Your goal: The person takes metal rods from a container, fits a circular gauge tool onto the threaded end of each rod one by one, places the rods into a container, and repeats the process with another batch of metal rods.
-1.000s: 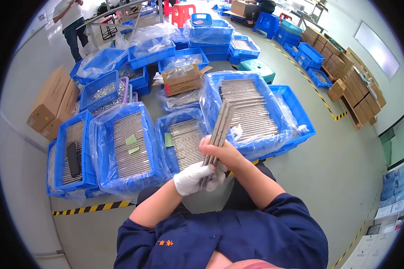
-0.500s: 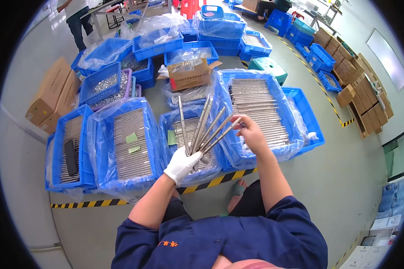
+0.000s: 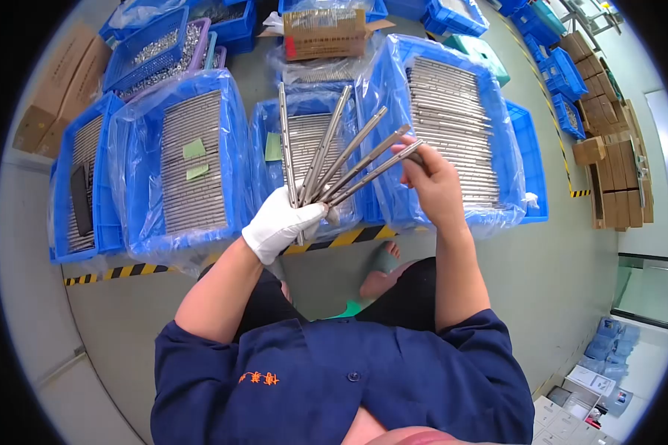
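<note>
My left hand (image 3: 278, 226), in a white glove, is closed around the lower ends of several slim metal rods (image 3: 321, 154). The rods fan out upward and to the right, with small holes along them. At the upper end of the rightmost rod (image 3: 378, 170), my bare right hand (image 3: 439, 189) has its thumb and fingers closed on the tip; part of this grip is hidden. Behind the fan sits a blue bin (image 3: 263, 119) of similar rods, lined with clear plastic. A larger lined bin (image 3: 393, 74) full of rods stands just beyond my right hand.
To the left are two more rod bins, one holding green paper slips (image 3: 194, 149), the other a dark block (image 3: 81, 200). An opened cardboard box (image 3: 325, 35) stands behind. Baskets of small metal parts (image 3: 178, 74) are at back left. Black-yellow tape (image 3: 137, 270) edges the floor.
My view has tilted downward, so the bins appear higher. The rods are spread a little wider in my left hand, and my right hand stays at the rod tips.
</note>
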Motion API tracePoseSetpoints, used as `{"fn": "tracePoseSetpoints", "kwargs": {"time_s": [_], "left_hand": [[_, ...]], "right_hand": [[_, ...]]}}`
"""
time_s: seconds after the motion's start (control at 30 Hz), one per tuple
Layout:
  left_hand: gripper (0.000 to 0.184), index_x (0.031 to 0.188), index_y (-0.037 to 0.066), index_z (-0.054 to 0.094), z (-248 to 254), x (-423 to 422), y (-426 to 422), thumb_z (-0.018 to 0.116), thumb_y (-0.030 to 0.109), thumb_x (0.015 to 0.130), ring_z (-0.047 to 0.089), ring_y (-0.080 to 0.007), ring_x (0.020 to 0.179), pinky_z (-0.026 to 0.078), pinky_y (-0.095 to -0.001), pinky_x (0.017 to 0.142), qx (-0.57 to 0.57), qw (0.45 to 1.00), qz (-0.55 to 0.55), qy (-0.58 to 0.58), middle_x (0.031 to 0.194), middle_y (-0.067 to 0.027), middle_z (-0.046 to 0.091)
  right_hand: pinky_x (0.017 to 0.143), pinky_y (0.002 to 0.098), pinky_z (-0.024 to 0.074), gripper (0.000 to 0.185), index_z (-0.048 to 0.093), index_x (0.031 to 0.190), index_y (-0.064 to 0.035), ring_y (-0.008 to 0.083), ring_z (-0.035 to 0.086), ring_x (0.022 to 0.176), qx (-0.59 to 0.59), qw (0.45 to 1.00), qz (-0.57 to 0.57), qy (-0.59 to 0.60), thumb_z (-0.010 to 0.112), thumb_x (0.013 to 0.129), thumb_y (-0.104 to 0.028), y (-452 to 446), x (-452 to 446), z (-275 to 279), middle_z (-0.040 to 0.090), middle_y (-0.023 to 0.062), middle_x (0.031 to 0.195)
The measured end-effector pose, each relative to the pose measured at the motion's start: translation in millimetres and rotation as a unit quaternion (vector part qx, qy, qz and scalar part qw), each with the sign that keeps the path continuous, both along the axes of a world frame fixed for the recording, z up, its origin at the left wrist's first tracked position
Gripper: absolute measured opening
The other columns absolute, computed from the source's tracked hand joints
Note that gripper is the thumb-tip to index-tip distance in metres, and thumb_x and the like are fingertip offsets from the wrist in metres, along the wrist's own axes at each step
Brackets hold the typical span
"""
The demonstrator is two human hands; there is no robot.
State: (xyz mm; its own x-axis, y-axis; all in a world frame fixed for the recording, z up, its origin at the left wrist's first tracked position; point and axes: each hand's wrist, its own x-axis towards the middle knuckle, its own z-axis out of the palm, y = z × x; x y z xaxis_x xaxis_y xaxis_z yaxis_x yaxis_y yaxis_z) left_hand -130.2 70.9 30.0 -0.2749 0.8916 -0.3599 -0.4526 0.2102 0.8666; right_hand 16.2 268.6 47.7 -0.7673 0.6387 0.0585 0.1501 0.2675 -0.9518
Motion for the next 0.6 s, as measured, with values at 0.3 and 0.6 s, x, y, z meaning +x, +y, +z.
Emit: {"fn": "tracePoseSetpoints", "kwargs": {"time_s": [0.3, 0.6], "left_hand": [[0.021, 0.099, 0.002, 0.055, -2.0, 9.6, 0.1, 0.060, 0.011, 0.081, 0.045, -0.0041, 0.052, 0.035, -0.0181, 0.047, -0.012, 1.000, -0.008, 0.000, 0.079, -0.0082, 0.063], [0.018, 0.096, 0.003, 0.056, 6.5, 16.5, -0.7, 0.061, 0.013, 0.081, 0.046, -0.0041, 0.054, 0.036, -0.0186, 0.048, -0.033, 0.999, 0.001, -0.004, 0.079, -0.0066, 0.063]], "right_hand": [[0.090, 0.0342, 0.0472, 0.034, 0.045, 0.125, 0.0035, 0.0216, 0.059, 0.098, -0.369, 0.886, 0.076, 0.272, 0.044, 0.093, -0.009, 9.2, 9.2, -2.3, 0.055, 0.0182, 0.117], [0.084, 0.0269, 0.0465, 0.029, 0.053, 0.119, 0.0018, 0.0160, 0.060, 0.097, 0.082, 0.981, -0.080, 0.159, 0.048, 0.091, -0.003, -14.6, 1.1, -4.1, 0.060, 0.0120, 0.111]]}}
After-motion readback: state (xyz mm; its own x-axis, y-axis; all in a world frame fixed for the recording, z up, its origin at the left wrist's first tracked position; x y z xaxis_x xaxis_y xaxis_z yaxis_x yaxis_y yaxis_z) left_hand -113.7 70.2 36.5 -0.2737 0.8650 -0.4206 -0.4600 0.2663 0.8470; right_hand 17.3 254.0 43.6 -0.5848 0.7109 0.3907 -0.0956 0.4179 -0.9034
